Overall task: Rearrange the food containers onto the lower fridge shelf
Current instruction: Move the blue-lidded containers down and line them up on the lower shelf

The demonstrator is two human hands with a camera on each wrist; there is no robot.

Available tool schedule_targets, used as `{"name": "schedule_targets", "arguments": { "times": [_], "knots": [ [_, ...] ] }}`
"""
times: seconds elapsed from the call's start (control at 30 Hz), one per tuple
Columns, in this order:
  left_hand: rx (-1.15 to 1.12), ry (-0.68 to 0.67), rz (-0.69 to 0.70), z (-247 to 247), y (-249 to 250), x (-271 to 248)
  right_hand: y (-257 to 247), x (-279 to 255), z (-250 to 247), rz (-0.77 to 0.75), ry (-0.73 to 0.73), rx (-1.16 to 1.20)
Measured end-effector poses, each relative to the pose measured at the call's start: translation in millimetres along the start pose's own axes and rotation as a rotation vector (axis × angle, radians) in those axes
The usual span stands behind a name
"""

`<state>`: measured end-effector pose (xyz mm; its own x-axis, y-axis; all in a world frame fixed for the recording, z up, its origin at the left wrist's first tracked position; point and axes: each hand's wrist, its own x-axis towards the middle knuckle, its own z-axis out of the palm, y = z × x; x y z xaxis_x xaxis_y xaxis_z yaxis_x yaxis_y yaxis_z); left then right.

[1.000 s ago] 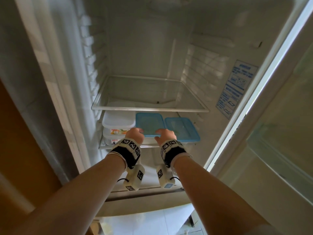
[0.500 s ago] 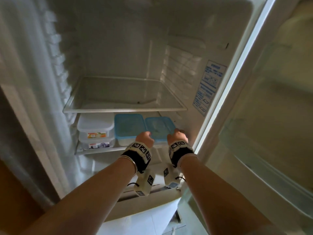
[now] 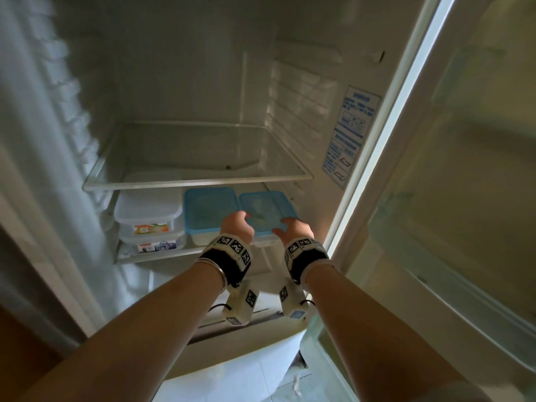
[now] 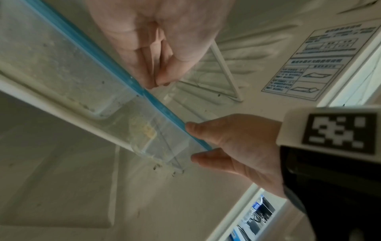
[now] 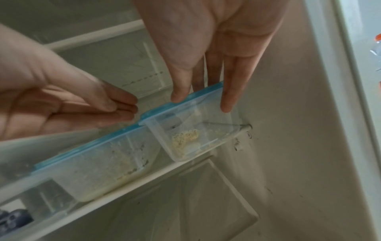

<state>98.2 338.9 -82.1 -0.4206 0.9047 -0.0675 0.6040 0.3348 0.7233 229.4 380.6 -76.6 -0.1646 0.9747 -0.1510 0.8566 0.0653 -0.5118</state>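
Observation:
On the lower shelf (image 3: 162,253) stand two stacked white-lidded containers (image 3: 148,210) at the left, a blue-lidded container (image 3: 208,207) in the middle and a second blue-lidded container (image 3: 266,207) at the right. Its front end juts over the shelf rail. My right hand (image 3: 290,227) holds its right front corner: the thumb (image 5: 177,96) is on the lid edge and a finger (image 5: 226,104) lies on the side wall. My left hand (image 3: 240,224) has straight fingers (image 5: 123,106) at that lid's left edge, beside the gap between the two blue-lidded containers.
The glass shelf (image 3: 197,152) above holds nothing and hangs close over the containers. The fridge's right wall (image 3: 316,146) with a blue sticker (image 3: 351,134) is right next to the right container. The open door (image 3: 464,198) stands at the right.
Both hands moved right, from the middle blue-lidded container to the right one. My head has turned, so the fridge now sits further left in view.

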Motion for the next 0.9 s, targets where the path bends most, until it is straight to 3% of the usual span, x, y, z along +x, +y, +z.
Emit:
{"name": "schedule_targets", "arguments": {
  "times": [0.1,0.3,0.57,0.9],
  "knots": [
    [-0.015,0.067,-0.023,-12.8,-5.2,7.3,-2.3,5.1,1.2,-0.019,-0.016,-0.062],
    [-0.016,0.063,-0.108,-21.9,-24.3,18.1,-1.0,11.7,7.8,-0.118,-0.007,-0.285],
    [0.044,0.055,-0.116,-16.7,-25.4,25.1,0.4,23.6,8.0,-0.175,-0.131,-0.207],
    [0.083,0.056,-0.112,-15.8,-29.9,27.2,1.6,25.9,8.8,-0.212,-0.137,-0.255]
  ]
}}
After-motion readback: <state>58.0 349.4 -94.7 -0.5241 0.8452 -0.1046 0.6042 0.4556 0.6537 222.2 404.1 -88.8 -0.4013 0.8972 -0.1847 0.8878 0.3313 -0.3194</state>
